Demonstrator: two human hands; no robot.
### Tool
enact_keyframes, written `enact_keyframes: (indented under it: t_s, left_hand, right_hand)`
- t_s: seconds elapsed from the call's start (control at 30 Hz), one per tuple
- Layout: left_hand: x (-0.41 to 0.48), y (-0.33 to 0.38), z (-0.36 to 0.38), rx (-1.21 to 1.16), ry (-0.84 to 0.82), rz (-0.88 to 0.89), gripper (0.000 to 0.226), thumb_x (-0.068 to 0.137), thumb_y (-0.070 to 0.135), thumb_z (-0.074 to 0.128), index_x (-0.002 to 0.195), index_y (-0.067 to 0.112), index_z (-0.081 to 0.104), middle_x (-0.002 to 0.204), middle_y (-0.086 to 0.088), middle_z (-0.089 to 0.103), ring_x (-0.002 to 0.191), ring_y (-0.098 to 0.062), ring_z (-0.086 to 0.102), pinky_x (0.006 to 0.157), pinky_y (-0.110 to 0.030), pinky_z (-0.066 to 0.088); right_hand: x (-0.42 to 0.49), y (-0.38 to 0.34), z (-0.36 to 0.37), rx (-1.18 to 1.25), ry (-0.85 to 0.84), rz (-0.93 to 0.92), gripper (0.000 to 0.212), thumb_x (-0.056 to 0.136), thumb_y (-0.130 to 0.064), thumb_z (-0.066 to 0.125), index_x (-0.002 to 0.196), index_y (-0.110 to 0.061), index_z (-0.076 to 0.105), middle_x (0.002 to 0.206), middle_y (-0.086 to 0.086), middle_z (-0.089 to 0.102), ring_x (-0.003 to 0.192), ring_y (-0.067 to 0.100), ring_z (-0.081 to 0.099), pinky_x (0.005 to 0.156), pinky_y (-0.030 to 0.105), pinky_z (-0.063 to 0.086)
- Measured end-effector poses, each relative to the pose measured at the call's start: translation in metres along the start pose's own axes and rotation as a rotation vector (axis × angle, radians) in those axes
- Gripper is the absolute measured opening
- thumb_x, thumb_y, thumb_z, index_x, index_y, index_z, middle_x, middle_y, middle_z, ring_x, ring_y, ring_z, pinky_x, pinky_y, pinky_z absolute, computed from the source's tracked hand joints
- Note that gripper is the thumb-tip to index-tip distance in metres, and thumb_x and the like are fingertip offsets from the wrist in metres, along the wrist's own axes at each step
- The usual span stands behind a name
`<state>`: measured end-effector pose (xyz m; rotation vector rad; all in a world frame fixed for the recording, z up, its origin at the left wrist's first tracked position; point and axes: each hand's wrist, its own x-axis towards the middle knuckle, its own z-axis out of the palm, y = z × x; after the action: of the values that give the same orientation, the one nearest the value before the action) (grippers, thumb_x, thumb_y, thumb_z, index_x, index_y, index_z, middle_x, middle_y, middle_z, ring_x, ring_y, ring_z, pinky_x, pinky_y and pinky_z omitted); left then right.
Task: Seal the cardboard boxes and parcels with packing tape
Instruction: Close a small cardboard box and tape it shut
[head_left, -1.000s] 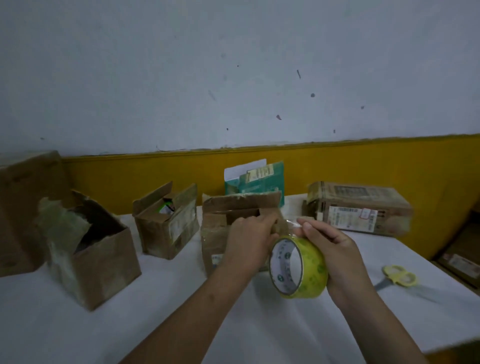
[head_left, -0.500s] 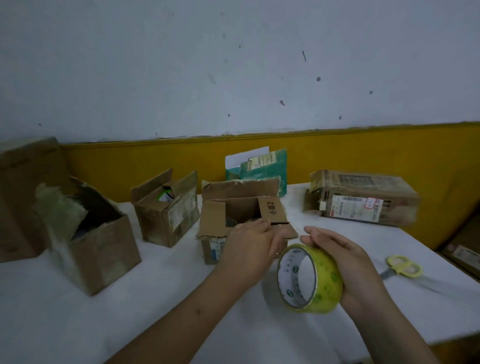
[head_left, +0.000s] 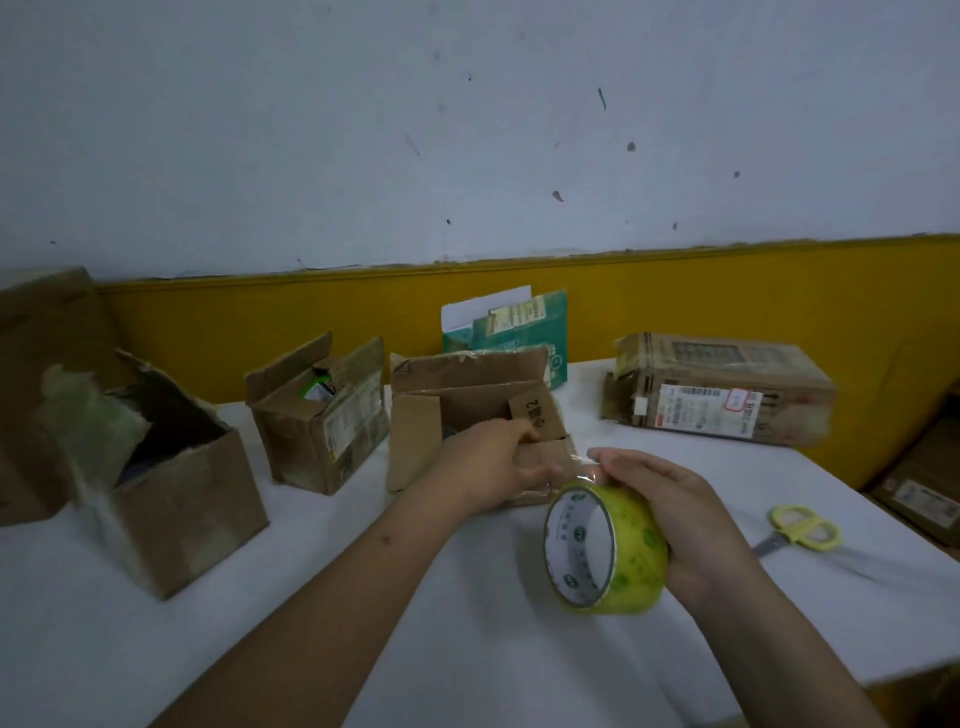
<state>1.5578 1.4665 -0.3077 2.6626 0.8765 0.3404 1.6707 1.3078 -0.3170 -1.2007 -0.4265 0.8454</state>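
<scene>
taping just starting, middle box (head_left: 467, 410) flaps open
left hand (head_left: 491, 467) pinches flap, right hand (head_left: 670, 514) grips tape roll (head_left: 605, 545); other boxes unsealed.

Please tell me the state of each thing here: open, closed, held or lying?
Left box: open, flaps torn.
Second box: open, flaps up.
Middle box: open, left hand holds its front flap.
Long box: closed, lying flat.
Green parcel: flap open, upright.
Tape: held by right hand, strip pulled out.
Scissors: lying on table, blades together.
</scene>
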Motion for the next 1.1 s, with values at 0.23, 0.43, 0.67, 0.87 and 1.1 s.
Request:
enact_keyframes:
  t_s: [0.23, 0.43, 0.67, 0.87, 1.1]
  left_hand:
    - [0.005, -0.001, 0.005, 0.087, 0.152, -0.022, 0.03, 0.082, 0.053, 0.071, 0.096, 0.028, 0.06, 0.094, 0.009, 0.067, 0.085, -0.012, 0.06, 0.057, -0.028, 0.038]
    - [0.02, -0.011, 0.016, 0.055, 0.259, -0.091, 0.016, 0.084, 0.042, 0.073, 0.081, 0.028, 0.065, 0.08, 0.01, 0.067, 0.081, -0.012, 0.064, 0.057, -0.026, 0.039]
    - [0.027, -0.029, 0.006, -0.146, 0.098, -0.022, 0.013, 0.087, 0.041, 0.071, 0.082, 0.029, 0.069, 0.086, 0.011, 0.069, 0.08, -0.011, 0.062, 0.064, -0.028, 0.048]
    - [0.026, -0.035, -0.007, -0.331, -0.089, -0.006, 0.027, 0.088, 0.043, 0.066, 0.095, 0.019, 0.077, 0.096, 0.006, 0.072, 0.089, -0.007, 0.063, 0.084, -0.037, 0.054]
    - [0.032, -0.029, -0.003, -0.386, 0.02, -0.116, 0.053, 0.099, 0.04, 0.054, 0.061, 0.005, 0.058, 0.045, 0.003, 0.037, 0.039, -0.008, 0.032, 0.052, -0.029, 0.025]
  right_hand:
    - [0.024, 0.009, 0.016, -0.143, 0.019, 0.015, 0.005, 0.082, -0.005, 0.074, 0.08, -0.006, 0.078, 0.088, 0.016, 0.075, 0.083, 0.03, 0.072, 0.078, 0.041, 0.06]
    - [0.048, 0.018, 0.03, -0.222, 0.024, -0.006, 0.005, 0.079, -0.009, 0.078, 0.075, -0.011, 0.079, 0.087, 0.013, 0.075, 0.088, 0.032, 0.071, 0.087, 0.047, 0.058]
    - [0.065, 0.02, 0.043, -0.216, 0.01, -0.034, 0.006, 0.084, -0.008, 0.074, 0.088, -0.005, 0.077, 0.088, 0.017, 0.075, 0.085, 0.029, 0.07, 0.085, 0.042, 0.057]
    - [0.071, 0.018, 0.046, -0.237, 0.025, -0.024, 0.004, 0.083, -0.006, 0.074, 0.086, -0.006, 0.077, 0.084, 0.014, 0.076, 0.086, 0.028, 0.071, 0.08, 0.037, 0.057]
    - [0.07, 0.014, 0.048, -0.268, 0.029, -0.008, 0.006, 0.083, -0.007, 0.075, 0.088, -0.005, 0.077, 0.084, 0.013, 0.076, 0.077, 0.022, 0.07, 0.063, 0.026, 0.055]
